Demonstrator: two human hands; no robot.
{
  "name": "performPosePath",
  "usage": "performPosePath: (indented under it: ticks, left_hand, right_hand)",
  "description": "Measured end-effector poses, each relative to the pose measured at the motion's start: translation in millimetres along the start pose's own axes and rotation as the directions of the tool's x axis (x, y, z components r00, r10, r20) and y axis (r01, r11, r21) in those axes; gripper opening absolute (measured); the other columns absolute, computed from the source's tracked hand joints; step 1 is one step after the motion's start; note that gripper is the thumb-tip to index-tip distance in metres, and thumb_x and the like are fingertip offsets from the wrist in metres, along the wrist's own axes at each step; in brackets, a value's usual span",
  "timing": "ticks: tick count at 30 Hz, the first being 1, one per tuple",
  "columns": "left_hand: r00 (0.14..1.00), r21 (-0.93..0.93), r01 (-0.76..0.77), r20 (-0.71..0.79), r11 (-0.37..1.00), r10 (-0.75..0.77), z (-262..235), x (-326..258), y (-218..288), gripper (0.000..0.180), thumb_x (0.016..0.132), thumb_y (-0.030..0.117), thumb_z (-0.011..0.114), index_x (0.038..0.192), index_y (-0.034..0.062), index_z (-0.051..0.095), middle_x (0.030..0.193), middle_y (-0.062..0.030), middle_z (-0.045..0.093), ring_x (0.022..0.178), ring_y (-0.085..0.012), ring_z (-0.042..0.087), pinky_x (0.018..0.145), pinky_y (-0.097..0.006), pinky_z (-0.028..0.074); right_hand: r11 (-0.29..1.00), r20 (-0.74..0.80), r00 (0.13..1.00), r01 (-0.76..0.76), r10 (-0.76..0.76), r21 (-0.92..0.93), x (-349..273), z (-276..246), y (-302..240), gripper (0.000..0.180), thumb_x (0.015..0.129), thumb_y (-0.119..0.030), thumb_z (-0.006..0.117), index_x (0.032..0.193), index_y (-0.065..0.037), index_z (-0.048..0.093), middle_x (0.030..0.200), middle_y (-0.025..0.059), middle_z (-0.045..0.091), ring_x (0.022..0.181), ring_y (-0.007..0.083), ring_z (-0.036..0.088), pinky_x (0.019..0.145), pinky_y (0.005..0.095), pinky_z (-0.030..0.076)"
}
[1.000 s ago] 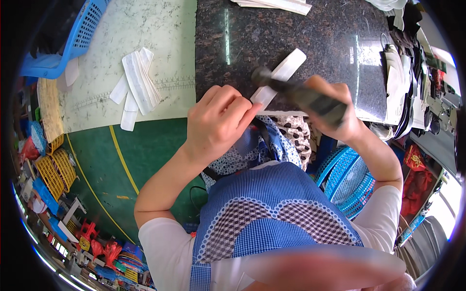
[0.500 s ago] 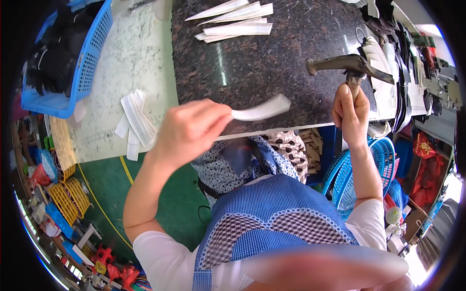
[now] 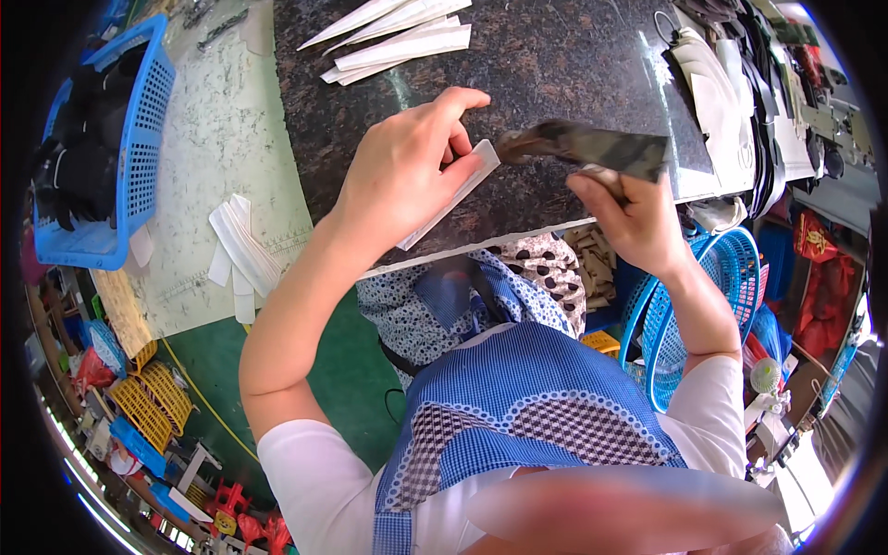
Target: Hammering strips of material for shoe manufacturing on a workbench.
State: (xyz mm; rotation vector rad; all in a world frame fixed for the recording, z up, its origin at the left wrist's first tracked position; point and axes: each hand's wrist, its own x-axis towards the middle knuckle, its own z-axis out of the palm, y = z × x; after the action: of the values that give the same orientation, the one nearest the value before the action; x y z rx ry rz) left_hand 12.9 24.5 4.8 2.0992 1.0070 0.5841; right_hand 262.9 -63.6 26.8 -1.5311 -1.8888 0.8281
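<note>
A narrow white strip (image 3: 449, 208) lies slantwise on the dark speckled stone slab (image 3: 546, 74), near its front edge. My left hand (image 3: 402, 166) holds it there with the thumb pressed on its far end; the index finger is stretched and the other fingers curl, partly hidden. My right hand (image 3: 638, 217) is closed round the short handle of a hammer (image 3: 578, 143). The hammer head is smeared by motion and hovers beside the strip's far end. More white strips (image 3: 398, 42) lie in a loose bunch at the slab's far left.
Left of the slab, a pale marked board (image 3: 213, 120) carries a small pile of white strips (image 3: 245, 245) and a blue basket (image 3: 139, 148) of black pieces. Stacked white and black pieces (image 3: 712, 102) line the right side. Blue round baskets (image 3: 731, 277) stand below my right forearm.
The white strip has come down from the air onto the slab, and my left hand has moved forward over it. My right hand has brought the hammer left towards the strip.
</note>
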Motion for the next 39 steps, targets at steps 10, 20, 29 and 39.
performPosePath:
  ticks: [10, 20, 29, 39]
  left_hand:
    - [0.955, 0.133, -0.149, -0.239, 0.98, 0.177, 16.1, -23.8, 0.7, 0.024, 0.074, -0.002, 0.077, 0.097, 0.0033, 0.074, 0.081, -0.0069, 0.062, 0.071, -0.0213, 0.062, 0.063, -0.032, 0.051]
    - [0.94, 0.412, -0.183, -0.192, 0.892, 0.282, 21.4, -28.2, 12.0, 0.024, 0.071, -0.001, 0.077, 0.095, 0.0024, 0.072, 0.084, -0.0051, 0.059, 0.072, -0.0212, 0.06, 0.062, -0.033, 0.05]
    - [0.971, 0.14, -0.138, -0.173, 0.98, 0.162, 8.3, -42.5, 1.9, 0.025, 0.071, -0.004, 0.077, 0.096, 0.0018, 0.073, 0.084, -0.0055, 0.062, 0.071, -0.0209, 0.061, 0.062, -0.033, 0.051]
    - [0.972, 0.142, -0.16, -0.151, 0.977, 0.181, -1.1, -36.1, -0.8, 0.032, 0.073, -0.005, 0.075, 0.104, 0.0014, 0.072, 0.088, -0.0073, 0.06, 0.076, -0.0224, 0.061, 0.064, -0.034, 0.052]
  right_hand:
    - [0.992, 0.141, 0.99, 0.045, -0.028, -0.116, 25.8, -11.0, -11.0, 0.018, 0.087, -0.011, 0.072, 0.094, -0.002, 0.058, 0.061, 0.0166, 0.057, 0.056, 0.0365, 0.061, 0.049, 0.0394, 0.044]
    - [0.978, 0.169, 0.977, 0.156, -0.132, -0.141, 34.7, -12.6, 0.1, 0.016, 0.084, -0.007, 0.067, 0.096, -0.004, 0.056, 0.062, 0.0138, 0.058, 0.058, 0.036, 0.063, 0.051, 0.042, 0.048]
    - [0.979, 0.193, 0.969, 0.177, -0.155, -0.103, 27.7, -4.5, 0.9, 0.013, 0.089, -0.011, 0.072, 0.099, -0.003, 0.069, 0.068, 0.0129, 0.063, 0.056, 0.0298, 0.064, 0.051, 0.0383, 0.049]
    - [0.967, 0.198, 0.959, 0.228, -0.202, -0.118, 32.9, 2.4, 3.5, 0.015, 0.081, -0.006, 0.072, 0.092, 0.002, 0.066, 0.087, 0.0149, 0.068, 0.062, 0.0324, 0.067, 0.055, 0.0367, 0.051]
